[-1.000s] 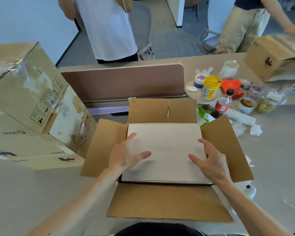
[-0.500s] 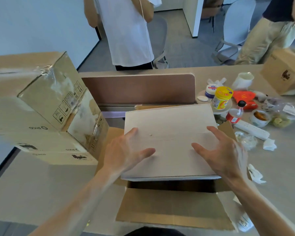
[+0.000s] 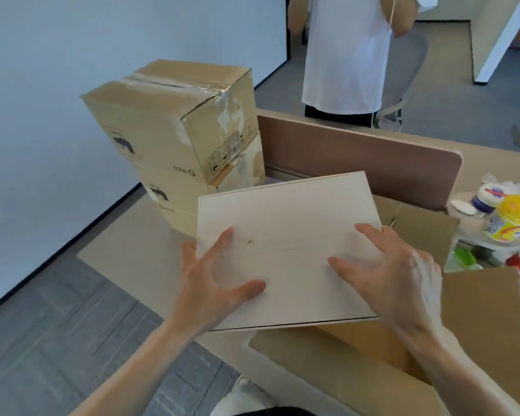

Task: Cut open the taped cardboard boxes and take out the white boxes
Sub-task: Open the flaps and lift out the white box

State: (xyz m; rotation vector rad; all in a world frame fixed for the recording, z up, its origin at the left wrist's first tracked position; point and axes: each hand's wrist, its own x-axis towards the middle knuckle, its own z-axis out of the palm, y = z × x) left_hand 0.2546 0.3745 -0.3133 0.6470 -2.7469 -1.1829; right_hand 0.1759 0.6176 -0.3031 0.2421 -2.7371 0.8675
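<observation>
A flat white box (image 3: 285, 223) hangs in the air above the opened cardboard box (image 3: 478, 319), clear of its flaps. My left hand (image 3: 213, 283) grips its left edge, thumb on top and fingers underneath. My right hand (image 3: 394, 271) grips its right side the same way, thumb spread over the top face. Two taped cardboard boxes (image 3: 174, 127) stand stacked at the left, tape still across the upper one's top seam.
A brown desk divider (image 3: 357, 151) runs behind the boxes. Jars, bottles and food tubs (image 3: 511, 217) crowd the table at right. A person in a white shirt (image 3: 345, 55) stands beyond the divider. Grey floor (image 3: 57, 325) lies to the left.
Both hands have lifted the white box up out of the opened cardboard box and carried it leftward. The view has swung left toward the stacked boxes.
</observation>
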